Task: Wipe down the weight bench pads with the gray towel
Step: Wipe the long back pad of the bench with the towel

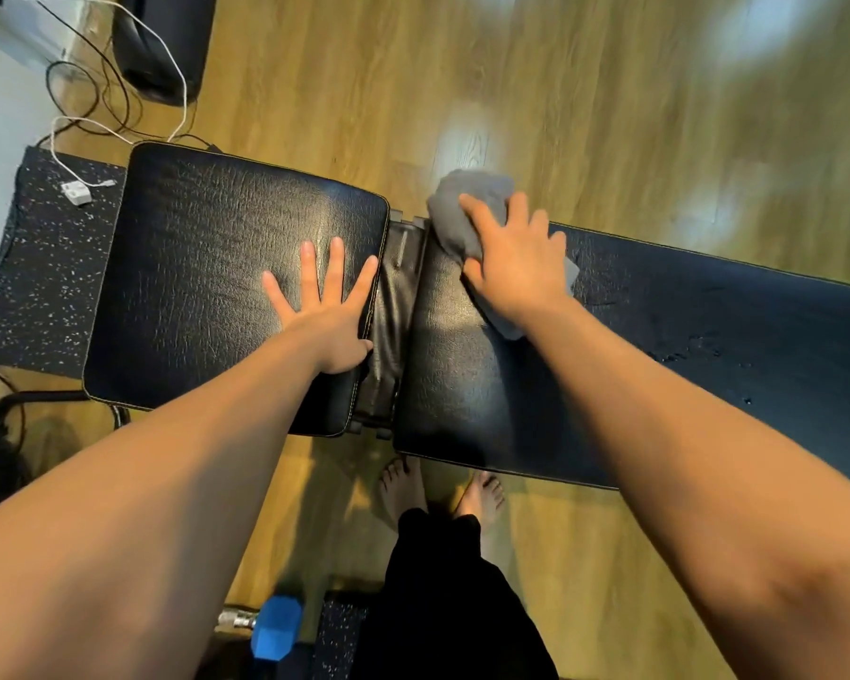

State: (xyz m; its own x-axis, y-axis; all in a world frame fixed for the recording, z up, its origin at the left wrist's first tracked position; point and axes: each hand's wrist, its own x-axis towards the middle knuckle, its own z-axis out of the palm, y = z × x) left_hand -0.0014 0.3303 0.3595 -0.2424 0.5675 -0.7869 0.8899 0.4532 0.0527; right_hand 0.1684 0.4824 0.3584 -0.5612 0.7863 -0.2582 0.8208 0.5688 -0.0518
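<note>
The black weight bench lies across the view in two pads. The shorter seat pad [207, 267] is on the left, and the long back pad [707, 346] runs off to the right, with a narrow gap between them. My left hand [327, 311] rests flat on the seat pad's right edge, fingers spread, holding nothing. My right hand [516, 257] presses the bunched gray towel [462, 208] onto the far left corner of the back pad, beside the gap. Small wet spots show on the back pad further right.
A speckled black floor mat [45, 287] lies left of the bench with a white charger [77, 192] and cables on it. A blue dumbbell [276, 633] sits on the wooden floor near my bare feet [442, 493]. A black object [163, 46] stands at the far left.
</note>
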